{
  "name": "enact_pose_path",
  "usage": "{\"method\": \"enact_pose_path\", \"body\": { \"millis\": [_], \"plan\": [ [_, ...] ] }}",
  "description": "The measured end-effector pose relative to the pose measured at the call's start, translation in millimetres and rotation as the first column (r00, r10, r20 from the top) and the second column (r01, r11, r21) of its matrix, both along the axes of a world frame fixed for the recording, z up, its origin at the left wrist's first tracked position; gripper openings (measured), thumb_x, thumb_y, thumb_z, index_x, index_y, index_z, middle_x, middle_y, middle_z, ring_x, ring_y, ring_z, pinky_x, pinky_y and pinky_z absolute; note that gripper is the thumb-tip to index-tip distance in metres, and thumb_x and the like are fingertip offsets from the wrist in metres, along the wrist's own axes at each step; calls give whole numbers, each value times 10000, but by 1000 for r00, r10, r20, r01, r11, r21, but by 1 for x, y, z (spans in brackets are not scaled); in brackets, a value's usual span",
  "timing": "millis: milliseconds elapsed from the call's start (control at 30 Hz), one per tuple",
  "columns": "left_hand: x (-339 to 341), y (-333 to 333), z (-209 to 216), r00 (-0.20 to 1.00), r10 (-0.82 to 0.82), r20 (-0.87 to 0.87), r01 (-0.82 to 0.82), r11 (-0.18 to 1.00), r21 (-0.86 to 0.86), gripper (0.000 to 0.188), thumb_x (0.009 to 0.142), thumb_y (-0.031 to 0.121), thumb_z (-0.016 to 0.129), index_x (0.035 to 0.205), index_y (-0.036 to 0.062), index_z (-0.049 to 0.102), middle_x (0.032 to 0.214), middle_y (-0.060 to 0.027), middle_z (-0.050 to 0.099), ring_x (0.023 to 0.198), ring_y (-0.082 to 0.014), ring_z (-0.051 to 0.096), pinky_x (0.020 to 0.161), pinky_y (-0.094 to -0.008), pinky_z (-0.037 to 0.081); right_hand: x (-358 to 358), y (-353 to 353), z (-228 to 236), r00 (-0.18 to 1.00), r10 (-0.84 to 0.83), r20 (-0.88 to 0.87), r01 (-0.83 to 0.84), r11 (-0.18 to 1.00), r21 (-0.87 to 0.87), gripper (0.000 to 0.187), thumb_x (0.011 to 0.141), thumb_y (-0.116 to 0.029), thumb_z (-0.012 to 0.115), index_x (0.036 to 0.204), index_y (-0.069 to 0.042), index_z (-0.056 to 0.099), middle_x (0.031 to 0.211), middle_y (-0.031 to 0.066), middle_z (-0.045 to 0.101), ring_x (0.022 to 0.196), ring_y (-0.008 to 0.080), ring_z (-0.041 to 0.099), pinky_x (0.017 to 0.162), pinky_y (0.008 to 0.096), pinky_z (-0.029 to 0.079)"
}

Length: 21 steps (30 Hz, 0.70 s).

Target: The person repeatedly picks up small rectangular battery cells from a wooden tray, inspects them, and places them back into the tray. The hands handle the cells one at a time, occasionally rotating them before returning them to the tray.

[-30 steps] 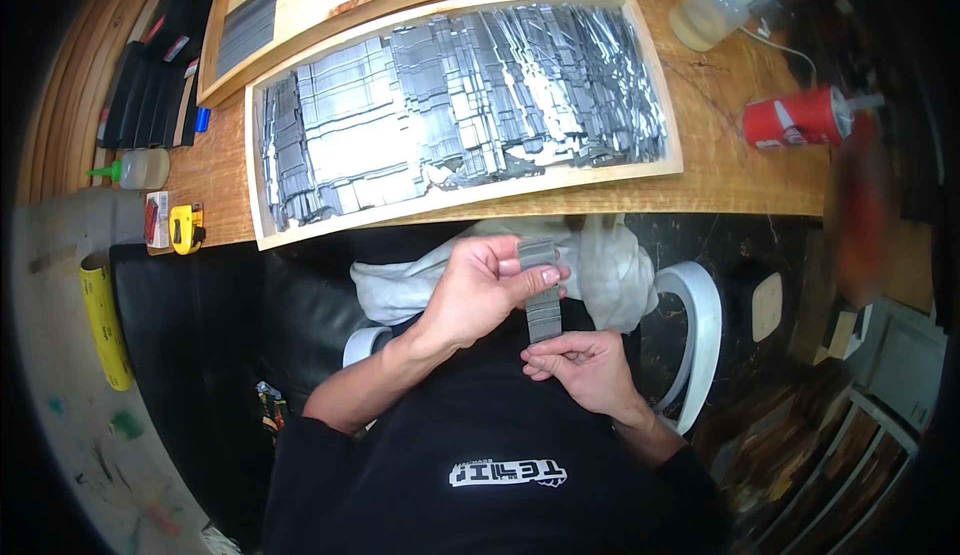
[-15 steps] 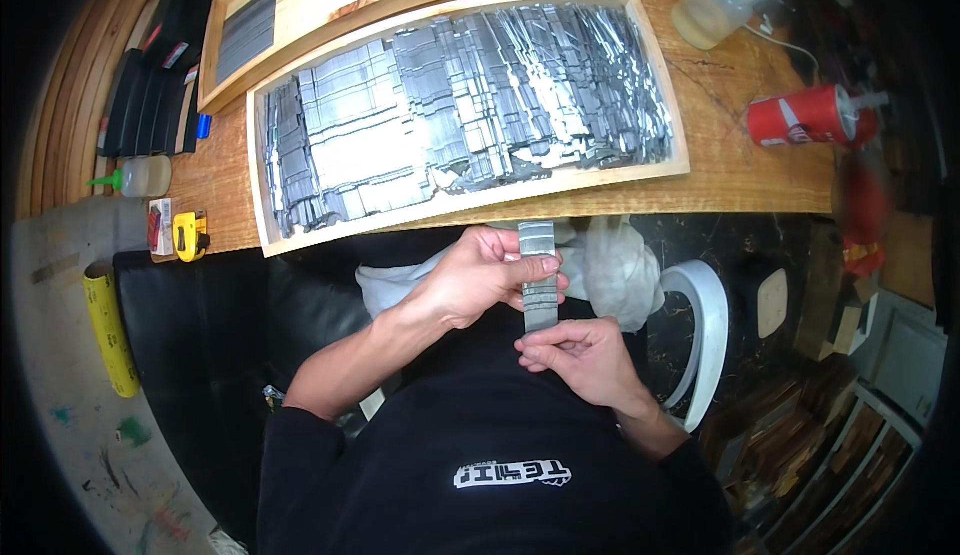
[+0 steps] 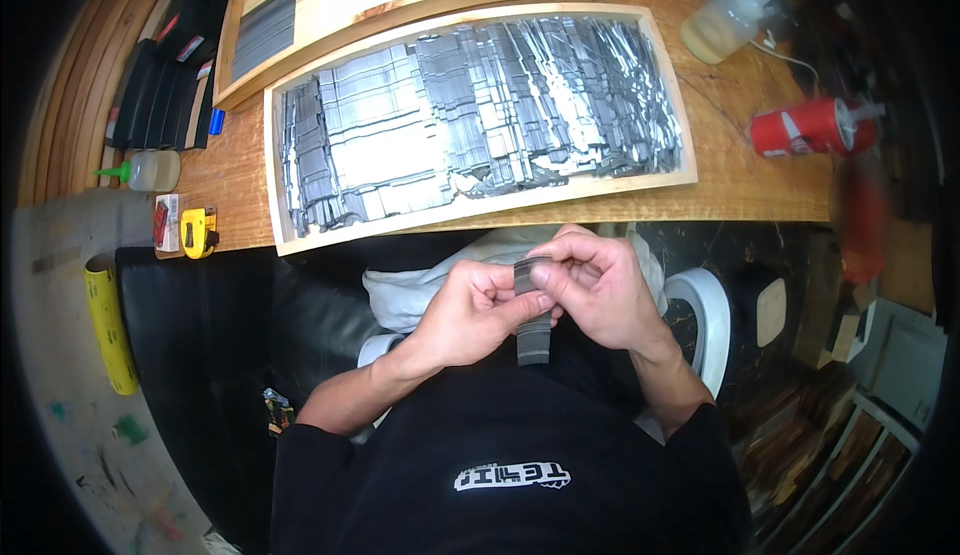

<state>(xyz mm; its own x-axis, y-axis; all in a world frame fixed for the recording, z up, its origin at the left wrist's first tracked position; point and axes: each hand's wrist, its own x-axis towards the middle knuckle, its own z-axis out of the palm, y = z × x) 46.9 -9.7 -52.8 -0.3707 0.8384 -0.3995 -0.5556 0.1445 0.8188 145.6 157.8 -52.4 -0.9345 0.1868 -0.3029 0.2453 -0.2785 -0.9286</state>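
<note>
Between my hands, in front of my chest, is a narrow bundle of thin grey strips (image 3: 534, 342), upright with its lower end hanging free. My left hand (image 3: 478, 313) grips it around the middle, thumb across the front. At the top end my right hand (image 3: 598, 290) pinches it between thumb and fingers. Just beyond lies a shallow wooden tray (image 3: 480, 201) on the table, filled with many similar flat grey and silvery strips in rows. Some fingers are hidden behind the bundle.
Behind the tray stands a second wooden tray (image 3: 330, 30). A yellow tape measure (image 3: 199, 233) and a green-tipped bottle (image 3: 153, 171) lie left. At right are a squeeze bottle (image 3: 715, 30) and a red can (image 3: 800, 129). White cloth (image 3: 400, 293) hangs below the table edge (image 3: 740, 209).
My right hand has moved from the bundle's lower end up to its top end. My left hand still holds the middle, slightly lower. The view has shifted a little.
</note>
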Motion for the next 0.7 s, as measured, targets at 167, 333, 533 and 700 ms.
{"method": "enact_pose_path", "body": {
  "millis": [167,333,533,700],
  "plan": [
    [-10,-11,5,995,-91,29,89,995,46,138,1021,43,689,1098,-48,761,972,-70,769,894,-83,683,791,-242,553,-4,-3,5,999,32,-29,-35,996,-85,197,957,-1,731,1144,64,735,885,27,633,661,49,620,546,212,509],
    [-14,-17,11,990,-47,-131,62,992,113,161,1016,19,685,1140,-66,740,1017,-93,774,968,-127,719,876,-279,594,-21,-9,22,988,89,-126,-58,970,237,136,929,-22,788,1056,29,782,843,21,639,654,50,592,545,198,458],
    [-21,-28,9,1000,5,-29,0,984,178,148,1011,15,688,1117,-75,738,1020,-112,776,971,-134,727,886,-280,600,-39,-10,35,979,201,32,-201,980,0,196,931,14,772,1116,68,736,943,45,638,712,79,650,580,208,552],
    [-27,-35,16,993,30,-110,-15,990,139,122,980,-42,705,1094,-79,730,1040,-123,772,1003,-161,736,906,-294,615,-50,-15,43,970,241,-24,-235,960,153,174,921,5,785,1083,60,755,931,44,641,698,77,642,573,205,540]
  ]
}}
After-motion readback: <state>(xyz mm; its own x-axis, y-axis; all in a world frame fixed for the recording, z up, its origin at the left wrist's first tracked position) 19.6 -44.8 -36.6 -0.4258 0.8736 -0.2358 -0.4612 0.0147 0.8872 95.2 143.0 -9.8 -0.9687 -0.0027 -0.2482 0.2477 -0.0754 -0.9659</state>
